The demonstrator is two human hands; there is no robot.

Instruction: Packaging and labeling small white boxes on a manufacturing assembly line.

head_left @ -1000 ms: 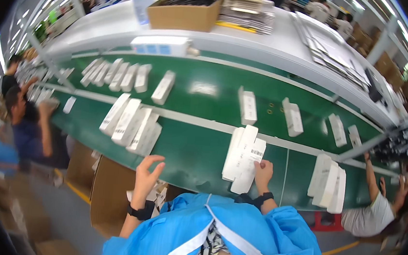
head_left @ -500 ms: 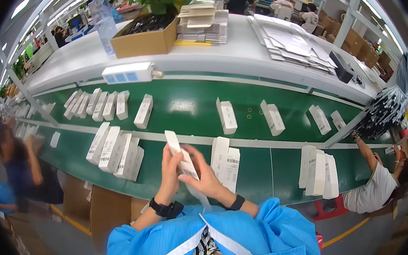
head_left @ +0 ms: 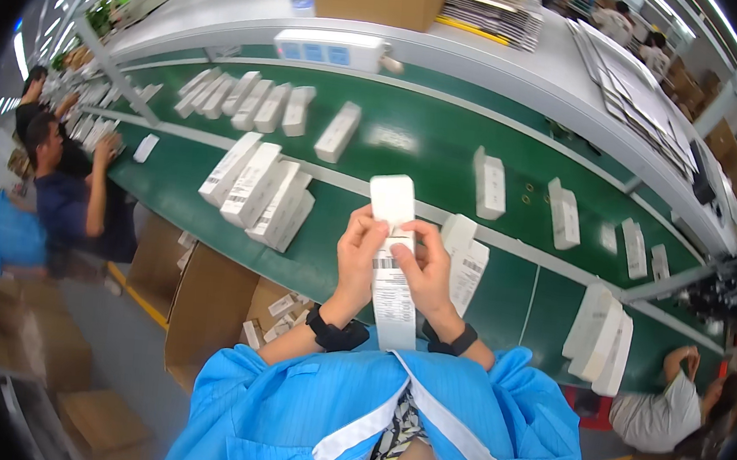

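A slim white carton with printed labels and a barcode is held lengthwise in front of my chest, its near end close to my blue smock. At its far end a white flap stands open. My left hand grips the left side, thumb near the flap's base. On the right side, my right hand closes around it, thumb pressing the top face and fingers at the flap fold. Whatever is inside the carton cannot be seen. Just beyond my right hand stand more white cartons, partly covered by it.
Left of my hands, several white cartons lean together on the green bench. More cartons line the green belt beyond the rail. A brown cardboard box with small cartons sits below left. Co-workers sit at both sides.
My view has swung, and the scene tilts. The carton has turned from a slant to face me lengthwise. Both hands have shifted close to its flap end.
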